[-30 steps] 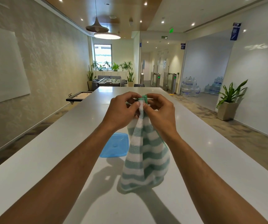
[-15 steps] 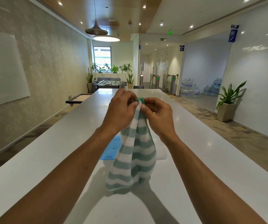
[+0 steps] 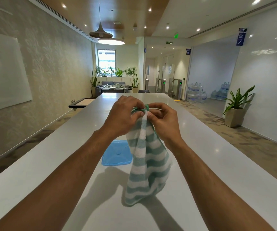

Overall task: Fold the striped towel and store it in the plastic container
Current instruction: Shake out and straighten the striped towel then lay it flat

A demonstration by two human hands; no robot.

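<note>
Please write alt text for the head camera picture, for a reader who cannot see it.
Two bare hands, left hand and right hand, pinch the top of a green and white striped towel, which hangs above a long white table. A blue lid lies on the table behind the towel, in a bright office lounge.

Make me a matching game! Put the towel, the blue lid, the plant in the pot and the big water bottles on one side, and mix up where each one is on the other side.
Things:
1. towel
2. blue lid
3. potted plant
4. water bottles

Places:
A. on the floor by the far glass wall
B. flat on the table
C. hanging from both hands
D. on the floor at the right wall

Pairs: 1-C, 2-B, 3-D, 4-A
</note>
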